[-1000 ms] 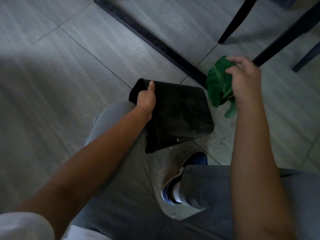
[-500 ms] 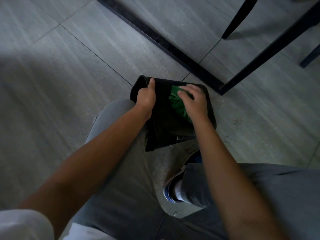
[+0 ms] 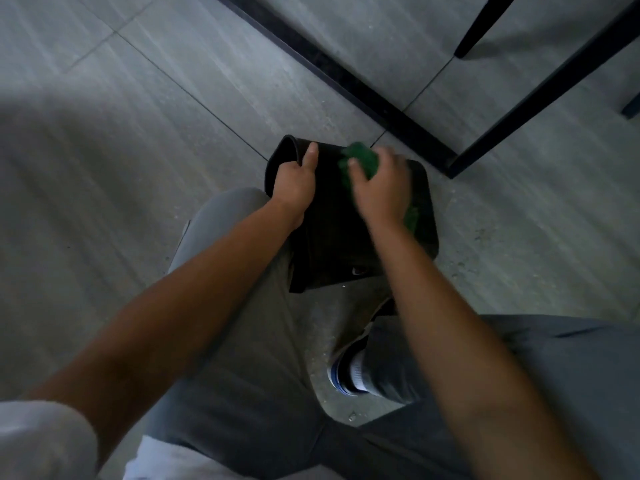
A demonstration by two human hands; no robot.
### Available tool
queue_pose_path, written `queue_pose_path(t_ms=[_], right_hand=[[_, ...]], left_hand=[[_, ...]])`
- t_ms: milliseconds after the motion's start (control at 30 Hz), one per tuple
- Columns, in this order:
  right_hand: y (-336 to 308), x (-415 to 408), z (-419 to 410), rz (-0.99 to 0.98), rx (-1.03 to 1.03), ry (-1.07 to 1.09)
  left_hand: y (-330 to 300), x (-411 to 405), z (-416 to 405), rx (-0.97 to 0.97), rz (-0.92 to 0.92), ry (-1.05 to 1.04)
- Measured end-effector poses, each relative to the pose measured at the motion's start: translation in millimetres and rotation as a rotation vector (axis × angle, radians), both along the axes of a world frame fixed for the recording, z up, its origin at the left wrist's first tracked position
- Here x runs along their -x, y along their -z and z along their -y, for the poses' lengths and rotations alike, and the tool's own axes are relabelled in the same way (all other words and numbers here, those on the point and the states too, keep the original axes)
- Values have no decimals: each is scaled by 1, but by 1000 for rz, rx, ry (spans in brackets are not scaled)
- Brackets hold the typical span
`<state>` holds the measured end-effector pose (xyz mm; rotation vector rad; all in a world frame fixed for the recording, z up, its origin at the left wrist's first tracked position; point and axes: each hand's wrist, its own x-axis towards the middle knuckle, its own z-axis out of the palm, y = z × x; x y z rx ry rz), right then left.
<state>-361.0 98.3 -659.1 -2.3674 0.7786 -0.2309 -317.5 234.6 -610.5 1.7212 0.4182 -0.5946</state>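
Now, left grip (image 3: pixel 294 181): clamped on mat (image 3: pixel 329 244) edge; I judge it bendy.
Right grip (image 3: pixel 381 192): clutching cloth (image 3: pixel 360 157); soft, light, I'd bunch it.

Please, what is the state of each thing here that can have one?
black flexible mat: held up at the knee, upper left edge curled over
crumpled green cloth: bunched, pressed onto the mat
left hand: grips the mat's curled edge
right hand: holds the cloth against the mat, blurred
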Motion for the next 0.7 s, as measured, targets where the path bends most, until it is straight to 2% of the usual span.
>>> queue_pose_path(t_ms=[133, 200, 367, 467, 600, 700], right_hand=[[35, 8, 92, -213, -114, 386], [40, 14, 94, -252, -126, 442], [4, 21, -3, -96, -90, 125], [-11, 52, -48, -22, -11, 12], [-10, 67, -44, -31, -10, 9], [-16, 34, -37, -47, -6, 134]], left_hand=[[-5, 11, -4, 1, 5, 133], [-2, 12, -4, -15, 39, 141], [8, -4, -1, 22, 20, -36], [16, -9, 2, -13, 9, -37], [10, -6, 12, -22, -8, 37], [9, -9, 12, 21, 10, 105]])
